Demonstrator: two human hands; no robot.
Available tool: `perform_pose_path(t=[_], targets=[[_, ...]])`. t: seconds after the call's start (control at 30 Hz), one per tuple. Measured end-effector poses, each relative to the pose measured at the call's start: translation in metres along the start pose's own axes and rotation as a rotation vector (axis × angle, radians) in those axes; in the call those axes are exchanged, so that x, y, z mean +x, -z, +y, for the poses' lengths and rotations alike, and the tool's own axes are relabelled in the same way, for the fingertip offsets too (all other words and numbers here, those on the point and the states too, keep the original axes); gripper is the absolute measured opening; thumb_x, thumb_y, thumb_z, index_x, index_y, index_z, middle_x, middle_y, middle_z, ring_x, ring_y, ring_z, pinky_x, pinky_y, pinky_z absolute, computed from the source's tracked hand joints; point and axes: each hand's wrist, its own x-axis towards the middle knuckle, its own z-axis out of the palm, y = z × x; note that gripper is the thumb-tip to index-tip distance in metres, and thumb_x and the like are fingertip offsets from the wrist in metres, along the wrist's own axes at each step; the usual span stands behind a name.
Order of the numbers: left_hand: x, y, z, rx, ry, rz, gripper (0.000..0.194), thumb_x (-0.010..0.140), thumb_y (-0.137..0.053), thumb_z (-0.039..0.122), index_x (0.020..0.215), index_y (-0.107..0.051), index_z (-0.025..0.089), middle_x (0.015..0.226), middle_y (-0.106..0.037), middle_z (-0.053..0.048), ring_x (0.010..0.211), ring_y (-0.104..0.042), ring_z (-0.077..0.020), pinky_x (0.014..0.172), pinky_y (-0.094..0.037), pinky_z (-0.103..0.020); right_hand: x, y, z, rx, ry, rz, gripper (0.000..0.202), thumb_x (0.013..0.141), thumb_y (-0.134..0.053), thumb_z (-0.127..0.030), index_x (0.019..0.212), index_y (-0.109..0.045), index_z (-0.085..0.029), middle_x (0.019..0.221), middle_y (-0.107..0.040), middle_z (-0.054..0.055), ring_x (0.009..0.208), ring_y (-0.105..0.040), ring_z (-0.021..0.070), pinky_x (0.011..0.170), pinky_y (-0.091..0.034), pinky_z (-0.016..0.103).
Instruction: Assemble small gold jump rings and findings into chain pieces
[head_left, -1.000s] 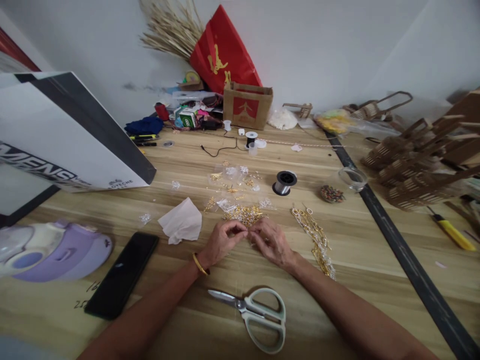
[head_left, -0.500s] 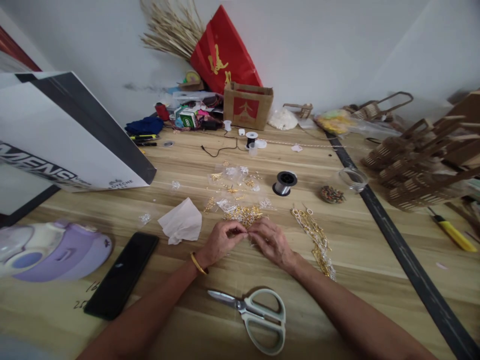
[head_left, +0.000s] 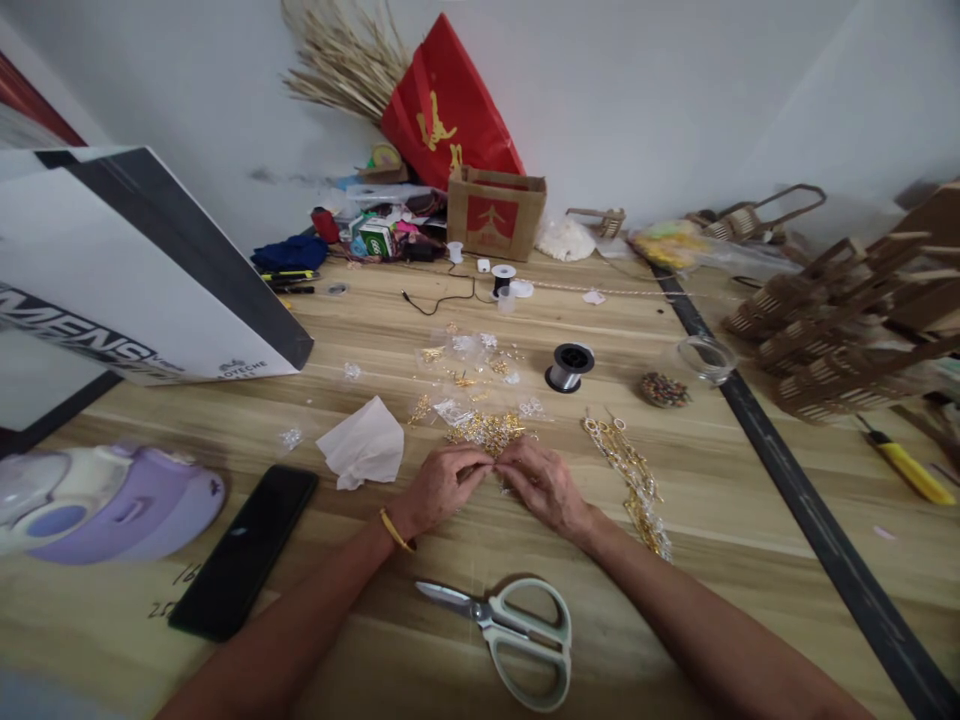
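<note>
My left hand (head_left: 444, 487) and my right hand (head_left: 546, 485) meet fingertip to fingertip over the table. Both are closed in a pinch; whatever lies between the fingers is too small to name. Just beyond them is a heap of gold and silver beads (head_left: 487, 430). A bunch of finished-looking gold and silver beaded strands (head_left: 634, 475) lies to the right of my right hand. White-handled scissors (head_left: 517, 635) rest between my forearms, blades pointing left. Behind the heap, small plastic bags (head_left: 469, 350) with tiny parts are spread out, and a spool of thin wire (head_left: 569, 367) stands to their right.
A white tissue (head_left: 364, 443), a black phone (head_left: 244, 552) and a purple-white bottle (head_left: 124, 505) lie at left, below a large white box (head_left: 150, 270). Bead-filled dish (head_left: 664, 388), clear jar (head_left: 705, 360), woven baskets (head_left: 810, 340) and a yellow-handled tool (head_left: 911, 465) are at right. A paper bag (head_left: 497, 215) stands behind.
My left hand's fingers have shifted slightly, with the gap between thumb and index finger narrower. The fingertips of both hands stay together, and the things on the table lie as before.
</note>
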Motion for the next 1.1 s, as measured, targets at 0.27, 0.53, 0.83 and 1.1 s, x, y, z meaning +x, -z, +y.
perform_pose_path(t=[0.27, 0.53, 0.83, 1.1], targets=[[0.0, 0.0013, 0.0001, 0.003, 0.042, 0.037, 0.018, 0.086, -0.048, 0.018, 0.083, -0.066, 0.015, 0.08, -0.068, -0.007, 0.075, -0.061, -0.0162, 0.073, -0.046, -0.026, -0.0004, -0.0016, -0.0001, -0.009, -0.013, 0.003, 0.007, 0.09, -0.05, -0.021, 0.091, -0.056, -0.019, 0.077, -0.059, 0.004, 0.072, -0.056, 0.0165, 0.065, -0.046, 0.029], [-0.0002, 0.0036, 0.0009, -0.008, 0.037, 0.047, 0.018, 0.086, -0.049, 0.018, 0.083, -0.066, 0.014, 0.079, -0.068, -0.007, 0.075, -0.06, -0.0163, 0.072, -0.045, -0.025, -0.0025, -0.0037, 0.0017, -0.044, -0.005, 0.01, 0.007, 0.088, -0.054, -0.021, 0.094, -0.054, -0.019, 0.079, -0.059, 0.004, 0.074, -0.056, 0.0173, 0.067, -0.047, 0.03], [-0.0004, -0.0003, 0.0011, -0.001, -0.016, 0.036, 0.015, 0.085, -0.05, 0.016, 0.079, -0.064, 0.014, 0.076, -0.067, -0.006, 0.072, -0.06, -0.015, 0.069, -0.046, -0.025, -0.0019, -0.0033, 0.0012, -0.027, 0.039, 0.02, 0.016, 0.086, -0.055, -0.019, 0.101, -0.052, -0.019, 0.093, -0.059, 0.008, 0.088, -0.056, 0.0194, 0.077, -0.048, 0.033], [-0.0006, 0.0005, 0.0012, -0.006, 0.009, 0.067, 0.014, 0.083, -0.051, 0.013, 0.079, -0.064, 0.013, 0.075, -0.067, -0.005, 0.069, -0.059, -0.0136, 0.066, -0.045, -0.023, -0.0025, -0.0018, -0.0007, 0.001, 0.001, 0.001, 0.004, 0.084, -0.049, -0.016, 0.085, -0.051, -0.019, 0.078, -0.055, 0.005, 0.072, -0.052, 0.017, 0.066, -0.044, 0.03]])
